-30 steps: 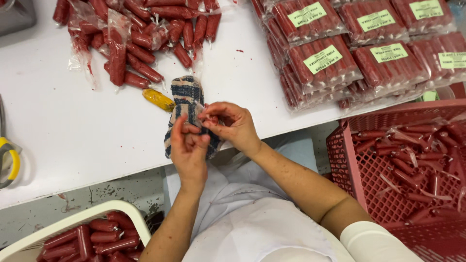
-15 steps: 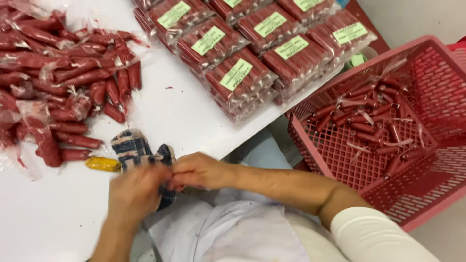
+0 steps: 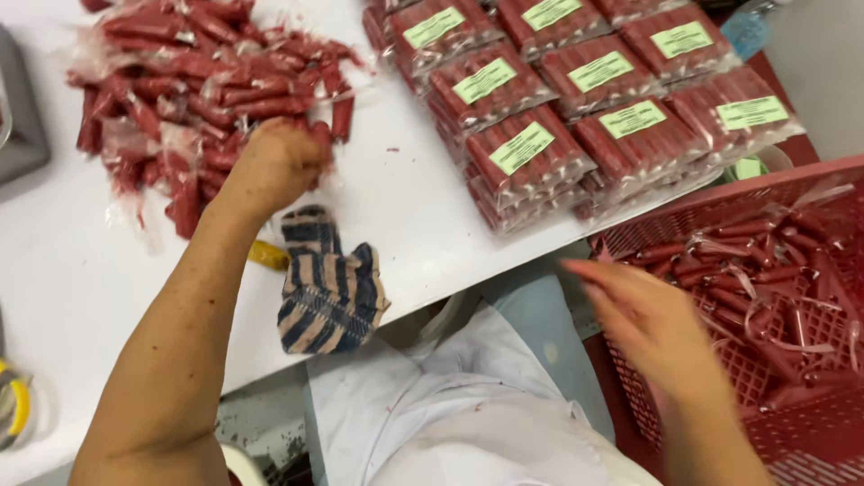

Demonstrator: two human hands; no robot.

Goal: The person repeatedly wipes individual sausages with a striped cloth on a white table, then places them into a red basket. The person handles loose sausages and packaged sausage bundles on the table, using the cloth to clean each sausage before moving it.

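Observation:
My left hand (image 3: pixel 274 166) reaches across the white table (image 3: pixel 414 207) into the near edge of a loose pile of red sausages in clear wrap (image 3: pixel 193 85). Its fingers curl down among them and are hidden behind the back of the hand. My right hand (image 3: pixel 643 315) is blurred, fingers apart and holding nothing, hovering off the table's front edge beside the red plastic crate (image 3: pixel 810 432). A blue and beige striped cloth (image 3: pixel 328 288) lies crumpled at the table's edge between my arms.
Stacked packs of red sausages with green labels (image 3: pixel 558 99) fill the table's far right. The crate holds loose sausages and wrapper scraps (image 3: pixel 765 270). A small yellow object (image 3: pixel 268 256) lies next to the cloth. A grey device (image 3: pixel 22 117) sits at the left edge.
Both hands have left the striped cloth. My left hand went forward into the sausage pile and my right hand swung right towards the crate. The view shifted right.

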